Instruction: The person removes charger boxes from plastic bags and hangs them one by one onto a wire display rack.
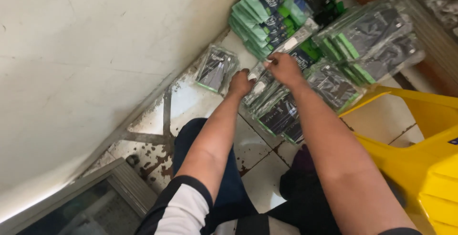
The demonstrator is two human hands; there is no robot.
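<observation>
Seen from above, a person's two bare forearms reach forward over their dark-trousered knees toward a tiled floor. Nearest the viewer, a black-and-white sleeve covers the left upper arm. To the right stands a yellow plastic chair. The left hand is curled closed on the near edge of a row of clear-wrapped flat packets, dark with green trim, lying overlapped on the floor tiles. The right hand, just beyond and beside the left, pinches the white top end of one packet in that same row between fingers and thumb. A single similar packet lies apart to the left, close to the pale wall. Farther off, more stacks of green and black packets are piled against the wall, and others fan out to the right.
</observation>
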